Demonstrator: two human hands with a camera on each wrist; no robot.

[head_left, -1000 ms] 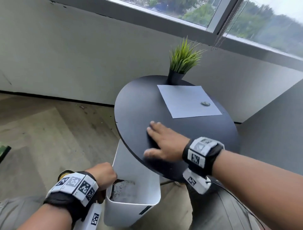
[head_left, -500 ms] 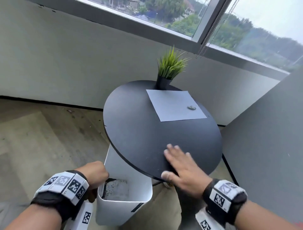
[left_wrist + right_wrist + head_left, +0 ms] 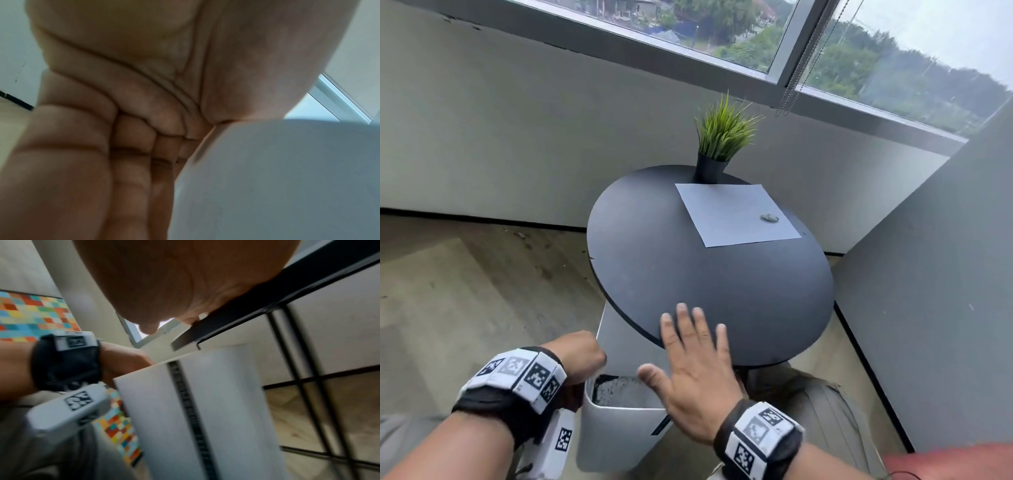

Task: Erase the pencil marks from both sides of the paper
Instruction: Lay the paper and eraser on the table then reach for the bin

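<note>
Swept leftward along the near edge of the table [image 3: 688, 274] since half a second ago: right hand [image 3: 693, 387], now flat with fingers [image 3: 697, 325] straight and spread, tips on the dark tabletop, palm and thumb hanging out past the rim above the bin [image 3: 619, 442]. Holding nothing. Left hand [image 3: 577, 353] unchanged, fingers [image 3: 86, 146] curled over the bin's left rim, gripping it beside the table. Inside the white bin, dark specks scattered over the inner wall; anything deeper hidden. Well away from both hands, on the far right part of the table: paper [image 3: 732, 212], lying flat, no marks discernible on its upper face. Resting on the sheet near its right edge, a small grey eraser [image 3: 769, 217]. Just behind the paper's far corner, a potted plant [image 3: 719, 144] in a black pot.
</note>
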